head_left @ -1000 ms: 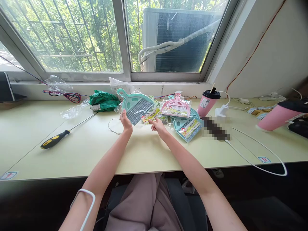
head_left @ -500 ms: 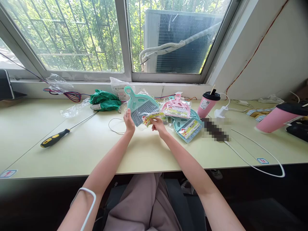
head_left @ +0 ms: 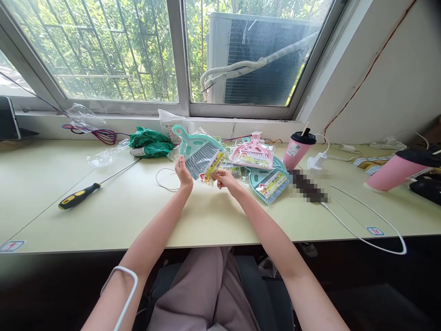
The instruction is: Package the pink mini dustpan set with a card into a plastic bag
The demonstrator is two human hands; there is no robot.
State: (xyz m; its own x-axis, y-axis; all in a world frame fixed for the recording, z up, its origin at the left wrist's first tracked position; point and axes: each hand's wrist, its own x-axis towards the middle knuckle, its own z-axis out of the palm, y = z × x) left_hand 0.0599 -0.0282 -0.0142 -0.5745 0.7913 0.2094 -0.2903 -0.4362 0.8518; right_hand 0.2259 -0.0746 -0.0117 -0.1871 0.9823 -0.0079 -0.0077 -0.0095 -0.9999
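— Dustpan first: where is it from your hands?

— I have the teal mini dustpan-and-brush set (head_left: 198, 149), in its clear wrapper, lifted just off the worktop (head_left: 144, 207), near the back edge below the window sill. My left hand (head_left: 182, 174) grips its lower left edge from below, fingers closed on the plastic. My right hand (head_left: 223, 177) pinches the yellow label card (head_left: 211, 166) at the set's lower right.

— Which way does its long axis run?

— Slantwise. The handle loop points up and away to the left, toward the window; the bristle end points down and right, toward my right hand. So the bristle end is the near one, and both hands sit at that end, with the handle well beyond either.

— Which hand is nearer the middle of it?

— The left, I would judge; it is under the pan's body, while the right is only on the card at the corner.

— What lies about it?

— Just right of it, more wrapped sets: a pink one (head_left: 253, 154) and another teal one (head_left: 268, 180), overlapping each other. A pink lidded cup (head_left: 296, 148) stands beyond them. To my left, a yellow-and-black screwdriver (head_left: 90, 187) lies well apart, its shaft pointing toward a crumpled green bag (head_left: 149, 142) at the back edge.
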